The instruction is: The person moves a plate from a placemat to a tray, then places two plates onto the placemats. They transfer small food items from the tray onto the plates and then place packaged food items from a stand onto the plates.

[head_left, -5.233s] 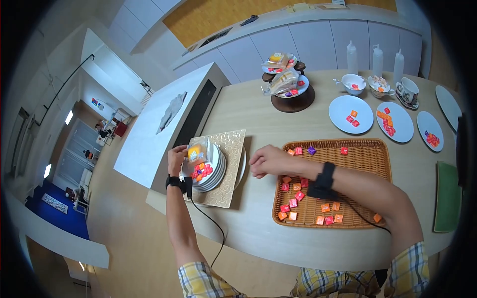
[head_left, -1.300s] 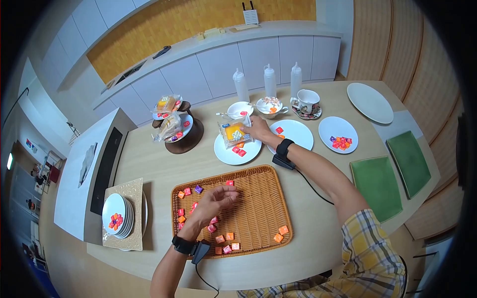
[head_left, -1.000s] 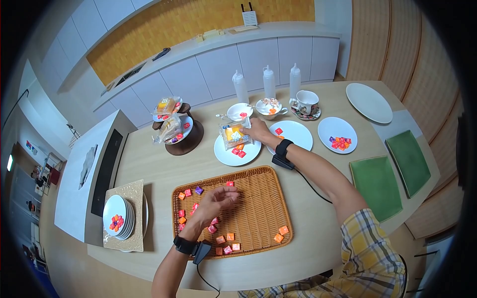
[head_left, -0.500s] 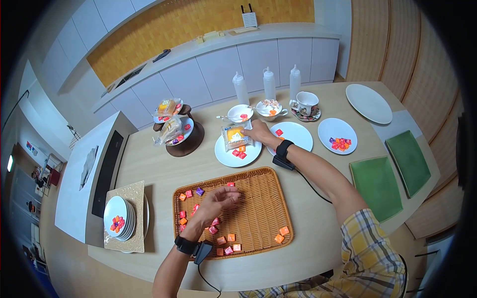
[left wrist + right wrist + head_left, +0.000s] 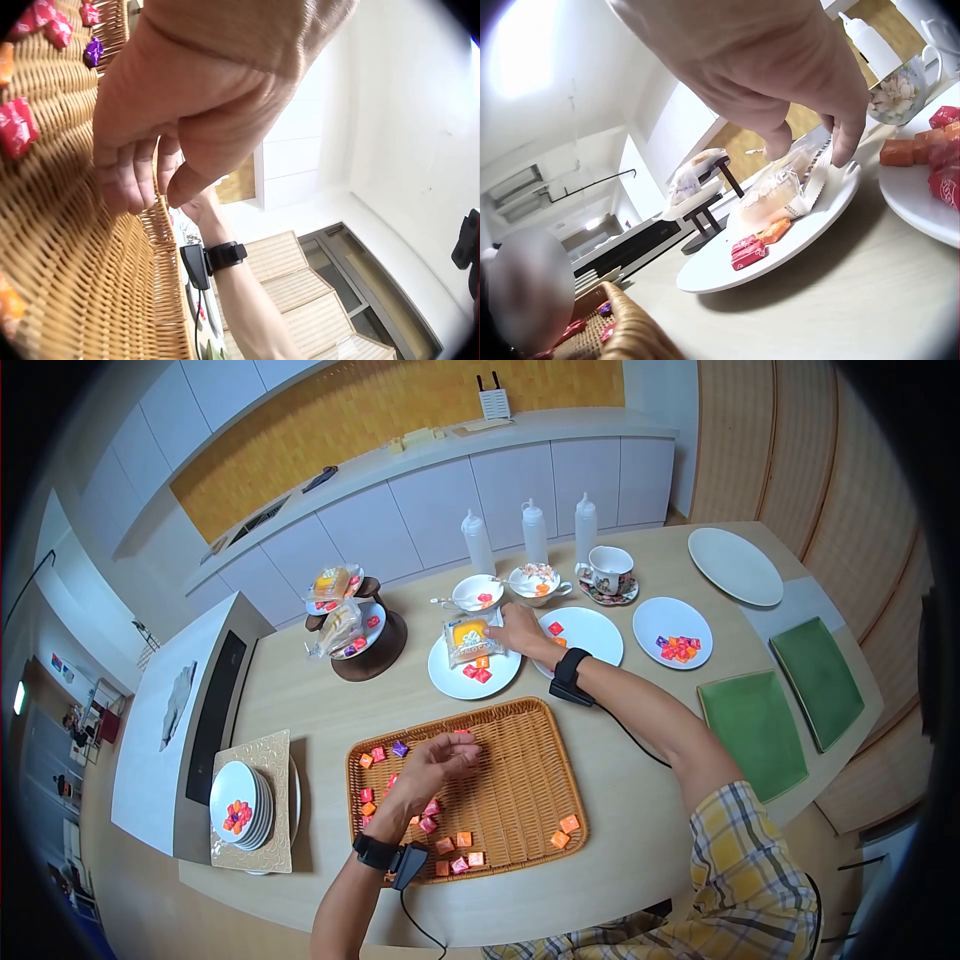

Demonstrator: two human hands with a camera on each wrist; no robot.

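In the head view my right hand [image 5: 527,634] pinches the edge of a clear-wrapped cake [image 5: 467,640] with a yellow top. This pack leans on the back of a white plate [image 5: 450,683], behind red and orange wrapped candies [image 5: 477,674]. The right wrist view shows my thumb and fingers at the wrapper's crimped end [image 5: 817,180]. My left hand [image 5: 432,768] hovers over the wicker basket [image 5: 520,780], fingers loosely bent, holding nothing. Red, orange and purple candies [image 5: 443,845] lie scattered in the basket, some hidden under that hand.
A stack of small plates [image 5: 262,810] stands on a gold tray [image 5: 281,750] at left. Behind are a tiered stand [image 5: 375,650], a bowl [image 5: 470,594], cups [image 5: 608,568] and squeeze bottles [image 5: 535,535]. Another candy plate [image 5: 605,640] adjoins my right wrist; green plates [image 5: 755,730] lie right.
The wrapped cake has gone from the small plate stack, where my left hand held it, to the white plate, in my right hand. Over the last second it settles slightly; the left hand stays still.
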